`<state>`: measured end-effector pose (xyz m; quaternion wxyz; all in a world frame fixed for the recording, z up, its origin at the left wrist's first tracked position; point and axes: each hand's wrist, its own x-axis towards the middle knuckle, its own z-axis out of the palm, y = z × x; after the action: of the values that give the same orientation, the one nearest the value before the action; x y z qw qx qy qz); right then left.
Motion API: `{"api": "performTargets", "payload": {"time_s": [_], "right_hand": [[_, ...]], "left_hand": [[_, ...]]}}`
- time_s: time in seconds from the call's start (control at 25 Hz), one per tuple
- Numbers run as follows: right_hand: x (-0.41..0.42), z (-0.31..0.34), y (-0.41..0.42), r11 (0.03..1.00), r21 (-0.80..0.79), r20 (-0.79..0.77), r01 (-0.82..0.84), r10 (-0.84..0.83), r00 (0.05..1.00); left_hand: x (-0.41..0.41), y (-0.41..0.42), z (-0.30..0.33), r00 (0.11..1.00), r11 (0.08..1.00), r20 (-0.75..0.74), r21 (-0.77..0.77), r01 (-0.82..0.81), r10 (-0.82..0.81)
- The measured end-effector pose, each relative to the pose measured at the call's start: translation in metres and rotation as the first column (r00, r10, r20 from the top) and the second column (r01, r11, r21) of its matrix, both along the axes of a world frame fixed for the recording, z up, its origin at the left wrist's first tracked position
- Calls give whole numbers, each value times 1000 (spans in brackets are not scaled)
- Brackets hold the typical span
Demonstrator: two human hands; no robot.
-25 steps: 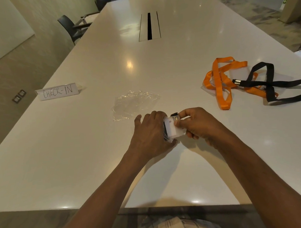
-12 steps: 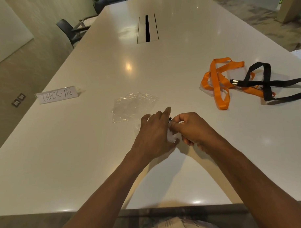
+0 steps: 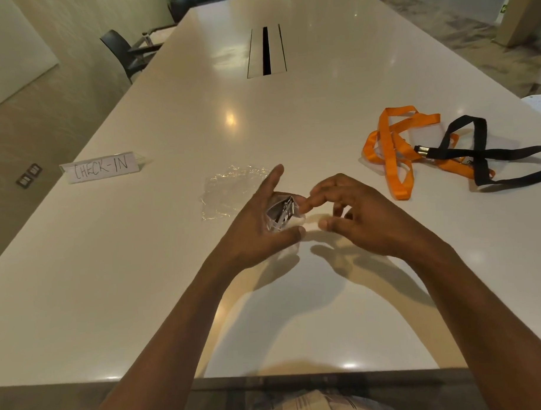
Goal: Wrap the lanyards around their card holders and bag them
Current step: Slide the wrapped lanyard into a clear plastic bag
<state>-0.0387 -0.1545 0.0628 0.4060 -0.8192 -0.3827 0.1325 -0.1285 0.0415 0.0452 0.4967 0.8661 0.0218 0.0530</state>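
So I've got the wrapped-up card holder (image 3: 281,212) sitting in my left hand (image 3: 257,226), cupped between thumb and palm with my index finger sticking straight out. It's a little bundle: dark lanyard strap wound round it, a shiny metal clip on top, and some clear plastic around it that I honestly can't make out properly, could be a bag, could be the holder's own sleeve. My right hand (image 3: 355,214) is just beside it, fingers loosely curled and spread, not gripping anything, fingertips close to the bundle but I can't tell if they touch it.

Just behind my left hand there's a crinkly clear plastic bag (image 3: 232,191) lying flat on the white table (image 3: 128,286); my outstretched finger covers its right edge. Off to my right, well apart from my hands, the orange lanyard (image 3: 394,148) is in a loose tangle, and the black lanyard (image 3: 482,157) lies across it, metal clip end on the orange loops. There's a clear card holder under that mess too, hard to see.

Far left near the table edge is a "CHECK-IN" sign (image 3: 102,167). Down the middle of the table, further back, is a cable slot (image 3: 266,51), and a dark chair (image 3: 126,53) sits at the far left side.
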Motion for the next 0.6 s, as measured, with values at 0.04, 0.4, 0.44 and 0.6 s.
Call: {"api": "performTargets", "payload": {"time_s": [0.04,0.4,0.44,0.6], "right_hand": [[0,-1,1,999,2,-13,-36,36,999],[0,-6,10,989,146,164,-21,-4,987],[0,-6,10,990,140,168,-17,-7,986],[-1,-4,12,992,91,92,-92,83,992]], "left_hand": [[-1,1,2,1000,998,-19,-60,6,-7],[-7,-2,-10,996,969,-92,-248,-21,-2],[-8,-3,-11,997,972,-76,-232,-29,12],[-8,-9,-10,999,996,-17,-70,-47,46]]}}
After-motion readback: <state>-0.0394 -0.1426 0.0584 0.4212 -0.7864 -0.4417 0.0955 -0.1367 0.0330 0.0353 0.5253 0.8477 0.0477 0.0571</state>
